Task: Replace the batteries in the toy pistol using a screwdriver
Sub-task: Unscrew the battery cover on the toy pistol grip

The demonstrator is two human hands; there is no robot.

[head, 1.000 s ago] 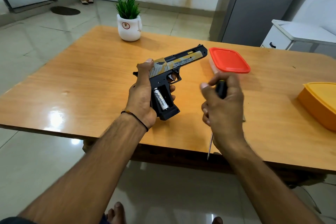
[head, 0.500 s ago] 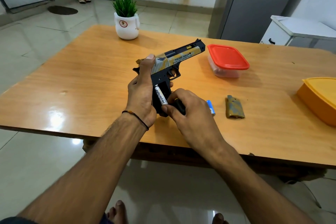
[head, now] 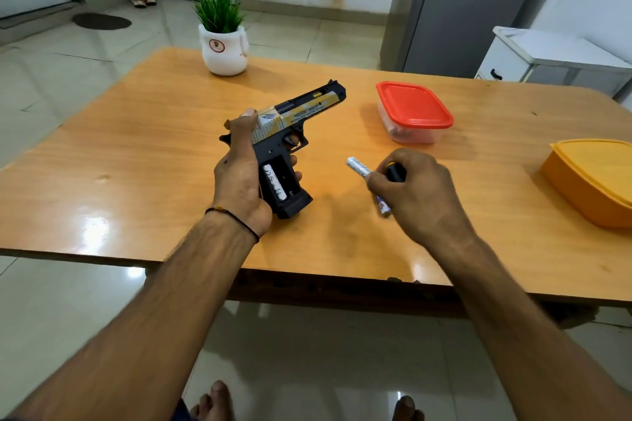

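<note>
Above the table (head: 136,164), left hand (head: 239,181) gripping toy pistol (head: 290,116), right hand (head: 420,195) pinching battery (head: 358,167) and holding screwdriver (head: 396,171)

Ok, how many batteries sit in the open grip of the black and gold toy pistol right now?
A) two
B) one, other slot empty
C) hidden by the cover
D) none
B: the black and gold toy pistol held in the left hand shows one white cylindrical battery in its open grip, the slot beside it empty; the right hand pinches a second white battery.
</note>
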